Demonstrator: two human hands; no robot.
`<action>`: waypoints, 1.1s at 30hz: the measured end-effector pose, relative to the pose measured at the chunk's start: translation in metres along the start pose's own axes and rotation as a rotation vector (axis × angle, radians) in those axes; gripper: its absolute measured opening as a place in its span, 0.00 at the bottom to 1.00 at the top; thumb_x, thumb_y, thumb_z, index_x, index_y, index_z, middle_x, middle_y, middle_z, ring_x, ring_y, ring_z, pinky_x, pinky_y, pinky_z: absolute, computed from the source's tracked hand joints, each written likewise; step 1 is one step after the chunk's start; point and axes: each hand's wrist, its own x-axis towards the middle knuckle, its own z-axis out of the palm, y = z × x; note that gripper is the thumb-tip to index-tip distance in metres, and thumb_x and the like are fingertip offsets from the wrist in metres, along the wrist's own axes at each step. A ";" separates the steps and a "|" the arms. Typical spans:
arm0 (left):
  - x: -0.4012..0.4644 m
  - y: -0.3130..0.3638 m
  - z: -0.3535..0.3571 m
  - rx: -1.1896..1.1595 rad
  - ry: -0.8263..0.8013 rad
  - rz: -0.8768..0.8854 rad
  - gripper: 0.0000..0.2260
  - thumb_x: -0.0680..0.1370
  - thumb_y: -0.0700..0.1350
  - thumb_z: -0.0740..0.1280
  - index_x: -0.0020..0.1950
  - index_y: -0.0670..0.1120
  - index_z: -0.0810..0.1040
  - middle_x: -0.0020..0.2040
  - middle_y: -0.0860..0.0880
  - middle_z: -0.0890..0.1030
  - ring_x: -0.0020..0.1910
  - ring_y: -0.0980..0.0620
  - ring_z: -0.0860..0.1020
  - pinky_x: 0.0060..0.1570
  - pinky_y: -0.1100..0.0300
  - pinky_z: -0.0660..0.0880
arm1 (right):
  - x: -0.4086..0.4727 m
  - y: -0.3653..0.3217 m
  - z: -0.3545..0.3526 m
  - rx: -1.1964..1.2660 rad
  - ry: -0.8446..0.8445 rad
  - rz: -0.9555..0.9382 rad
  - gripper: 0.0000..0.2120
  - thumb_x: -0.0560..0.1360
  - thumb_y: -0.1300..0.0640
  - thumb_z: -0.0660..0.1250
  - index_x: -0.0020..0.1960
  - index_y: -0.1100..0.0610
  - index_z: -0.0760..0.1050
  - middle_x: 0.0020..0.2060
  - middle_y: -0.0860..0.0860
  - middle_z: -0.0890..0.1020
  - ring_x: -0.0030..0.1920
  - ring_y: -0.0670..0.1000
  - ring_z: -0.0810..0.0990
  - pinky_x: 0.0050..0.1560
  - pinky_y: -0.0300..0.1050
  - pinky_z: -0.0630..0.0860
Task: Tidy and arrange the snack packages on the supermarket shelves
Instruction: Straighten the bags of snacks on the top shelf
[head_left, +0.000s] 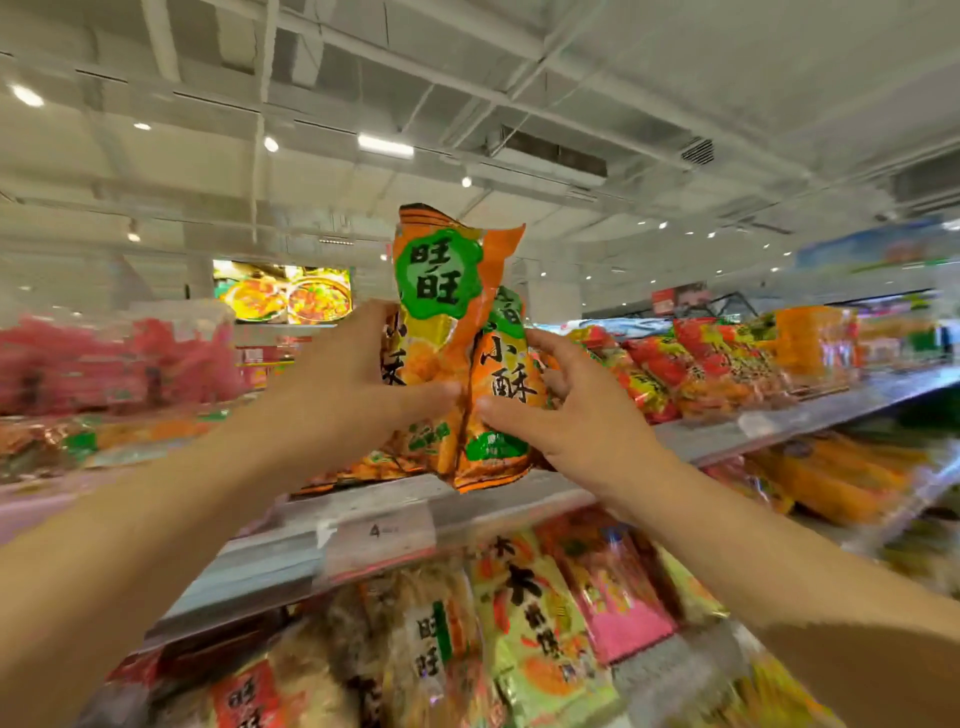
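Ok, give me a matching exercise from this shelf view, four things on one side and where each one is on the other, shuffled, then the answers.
Things
1. orange snack bag
2. left hand
3. red packages
4. pink package

Places
A. on the top shelf, right of the hands
B. on the lower shelf, under the price rail
C. upright on the top shelf, between both hands
D. gripping a bag from the left side

Pairs: 1-C, 2-D, 3-A, 4-B
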 end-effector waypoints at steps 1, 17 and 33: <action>0.004 0.007 0.015 0.001 -0.010 0.005 0.19 0.67 0.58 0.76 0.51 0.63 0.71 0.43 0.62 0.81 0.40 0.63 0.79 0.43 0.55 0.78 | 0.000 0.008 -0.014 -0.012 0.014 0.008 0.31 0.57 0.42 0.76 0.57 0.34 0.67 0.50 0.41 0.82 0.49 0.40 0.82 0.49 0.45 0.81; 0.120 0.077 0.223 0.131 -0.016 -0.019 0.23 0.72 0.60 0.70 0.62 0.56 0.66 0.49 0.59 0.80 0.49 0.57 0.79 0.50 0.49 0.78 | 0.072 0.153 -0.233 -0.073 0.033 0.007 0.37 0.58 0.40 0.76 0.64 0.36 0.67 0.49 0.37 0.78 0.53 0.37 0.79 0.55 0.52 0.79; 0.162 0.027 0.273 0.362 0.120 -0.324 0.42 0.62 0.64 0.76 0.67 0.47 0.61 0.44 0.57 0.72 0.39 0.61 0.70 0.31 0.63 0.64 | 0.156 0.226 -0.215 -0.208 -0.049 -0.031 0.32 0.66 0.44 0.76 0.64 0.47 0.65 0.49 0.39 0.76 0.48 0.39 0.77 0.46 0.36 0.74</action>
